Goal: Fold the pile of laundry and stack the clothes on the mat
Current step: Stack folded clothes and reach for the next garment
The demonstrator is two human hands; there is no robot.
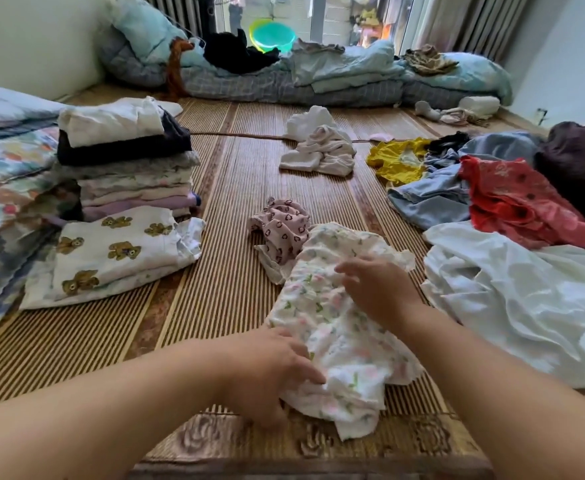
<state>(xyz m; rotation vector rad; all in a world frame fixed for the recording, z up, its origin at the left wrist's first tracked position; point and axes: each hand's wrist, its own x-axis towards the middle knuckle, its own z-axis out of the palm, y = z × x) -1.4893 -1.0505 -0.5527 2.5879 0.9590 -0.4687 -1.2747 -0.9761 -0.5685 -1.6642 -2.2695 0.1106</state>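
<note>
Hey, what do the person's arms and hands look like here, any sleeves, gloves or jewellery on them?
Both forearms are bare right to the frame edge, with no sleeves in view. The left hand and the right hand wear no gloves. No rings, bracelets or watch show on the visible fingers or wrists. The fingernails look short.

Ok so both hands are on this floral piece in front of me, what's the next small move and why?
Probably smooth it flat before folding. The floral garment lies crumpled on the mat, its near end bunched under the left hand, while the right hand rests open on its middle. Spreading it outward should give clean edges to fold, ready for the folded stack at the left.
</note>
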